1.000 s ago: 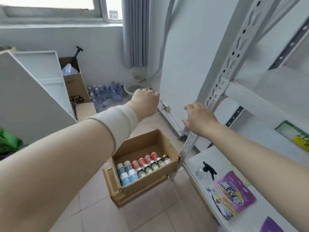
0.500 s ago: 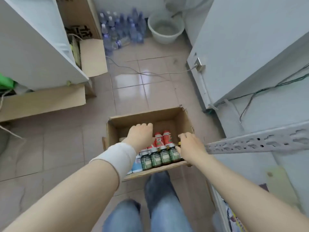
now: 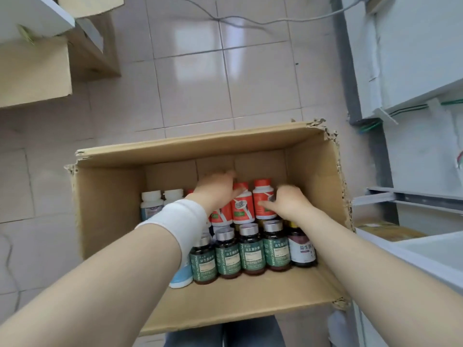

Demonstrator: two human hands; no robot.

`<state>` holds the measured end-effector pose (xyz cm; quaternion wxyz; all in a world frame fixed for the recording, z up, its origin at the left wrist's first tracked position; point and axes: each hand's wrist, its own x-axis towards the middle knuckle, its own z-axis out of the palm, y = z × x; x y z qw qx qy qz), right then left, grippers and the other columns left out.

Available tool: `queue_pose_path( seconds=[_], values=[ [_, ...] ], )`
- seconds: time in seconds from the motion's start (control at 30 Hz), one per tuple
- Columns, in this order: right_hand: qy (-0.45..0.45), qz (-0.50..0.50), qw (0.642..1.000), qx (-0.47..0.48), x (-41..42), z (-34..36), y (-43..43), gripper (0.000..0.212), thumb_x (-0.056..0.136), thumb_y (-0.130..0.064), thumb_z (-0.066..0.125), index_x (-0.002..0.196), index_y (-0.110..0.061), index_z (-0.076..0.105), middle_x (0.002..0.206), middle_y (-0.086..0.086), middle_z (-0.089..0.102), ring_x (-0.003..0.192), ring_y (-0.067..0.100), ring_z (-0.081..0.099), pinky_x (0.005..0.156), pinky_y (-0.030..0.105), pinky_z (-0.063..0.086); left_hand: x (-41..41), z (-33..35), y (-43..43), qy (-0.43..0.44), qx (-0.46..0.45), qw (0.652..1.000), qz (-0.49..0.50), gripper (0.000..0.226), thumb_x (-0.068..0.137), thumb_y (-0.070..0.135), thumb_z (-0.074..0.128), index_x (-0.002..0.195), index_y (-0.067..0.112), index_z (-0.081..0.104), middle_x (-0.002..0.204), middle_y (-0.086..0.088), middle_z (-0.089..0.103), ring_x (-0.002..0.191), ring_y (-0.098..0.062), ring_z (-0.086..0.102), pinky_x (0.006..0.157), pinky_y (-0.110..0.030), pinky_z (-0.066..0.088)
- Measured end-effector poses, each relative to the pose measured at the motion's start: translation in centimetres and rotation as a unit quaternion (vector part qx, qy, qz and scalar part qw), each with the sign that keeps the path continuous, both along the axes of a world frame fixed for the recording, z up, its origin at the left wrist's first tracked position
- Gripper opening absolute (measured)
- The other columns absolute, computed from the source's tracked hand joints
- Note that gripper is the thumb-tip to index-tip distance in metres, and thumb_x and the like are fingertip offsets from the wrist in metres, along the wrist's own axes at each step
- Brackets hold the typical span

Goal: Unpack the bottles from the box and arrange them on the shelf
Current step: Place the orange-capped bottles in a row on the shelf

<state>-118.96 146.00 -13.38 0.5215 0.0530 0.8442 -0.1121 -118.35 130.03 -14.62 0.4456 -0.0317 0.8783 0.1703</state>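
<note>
**Unpacking judged barely begun**

Bottles (image 3: 250, 249) are packed in the box (image 3: 225, 301) on the floor; none is seen on the shelf (image 3: 431, 249). The rightmost red bottle (image 3: 261, 196) is clasped by the right hand (image 3: 290, 204), thumb across its label. The left hand (image 3: 216, 190) is blurred, so its grip cannot be told.

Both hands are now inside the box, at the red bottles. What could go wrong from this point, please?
1. The left hand and the right hand are at the red bottles, but blur hides the grip; a loosely held bottle could slip when lifted.
2. The bottles stand packed close together, so pulling one out may tip its neighbours.
3. Both forearms pass over the green-labelled bottles in the front row and might knock them.
</note>
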Motion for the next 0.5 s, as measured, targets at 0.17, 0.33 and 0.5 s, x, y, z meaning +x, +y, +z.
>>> queue_pose_path(
  seconds=[0.17, 0.33, 0.5],
  values=[
    [-0.006, -0.074, 0.997, -0.030, 0.5, -2.0, 0.2, 0.055, 0.075, -0.036, 0.074, 0.118, -0.006, 0.059, 0.120, 0.013, 0.064, 0.109, 0.028, 0.061, 0.083, 0.026, 0.045, -0.4, -2.1, -0.3, -0.023, 0.024, 0.999, -0.001, 0.049, 0.091, 0.050, 0.049, 0.131, 0.023, 0.049, 0.132, -0.006, 0.056, 0.129, -0.029, 0.041, 0.105, -0.037, 0.036],
    [0.001, -0.141, 0.989, -0.041, 0.3, -1.0, 0.8, 0.057, 0.073, -0.030, 0.077, 0.120, -0.004, 0.055, 0.121, 0.013, 0.063, 0.110, 0.028, 0.060, 0.082, 0.026, 0.043, 0.1, -1.3, -0.5, 0.012, 0.086, 0.995, 0.052, 0.047, 0.090, 0.045, 0.053, 0.131, 0.023, 0.050, 0.131, -0.006, 0.054, 0.129, -0.025, 0.037, 0.104, -0.035, 0.034],
    [0.045, -0.202, 0.977, -0.059, 0.4, 2.1, 1.1, 0.065, 0.072, -0.027, 0.079, 0.124, -0.005, 0.046, 0.124, 0.013, 0.060, 0.115, 0.028, 0.057, 0.090, 0.032, 0.044, 0.7, 2.8, -1.6, 0.066, 0.158, 0.976, 0.133, 0.054, 0.090, 0.032, 0.058, 0.139, 0.015, 0.042, 0.140, -0.007, 0.045, 0.126, -0.022, 0.048, 0.103, -0.028, 0.038]
  ],
)
